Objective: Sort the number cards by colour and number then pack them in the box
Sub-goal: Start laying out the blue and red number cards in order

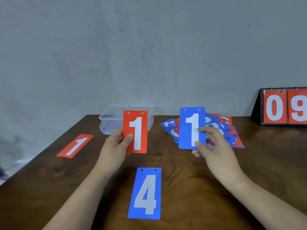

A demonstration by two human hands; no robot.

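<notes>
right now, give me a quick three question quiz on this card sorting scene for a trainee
1. True or false: the left hand holds a red 1 card.
2. Which card lies flat on the table nearest the person? A blue 4; B red 7; C blue 2.
3. Fill in: the right hand holds a ____ 1 card.

Key: 1 true; 2 A; 3 blue.

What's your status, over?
Left hand holds red number 1 card, right hand blue number 1 card. Another red 1 card, blue 4 card flat on wooden table. Mixed pile unsorted; nothing blocks clear plastic box.
</notes>
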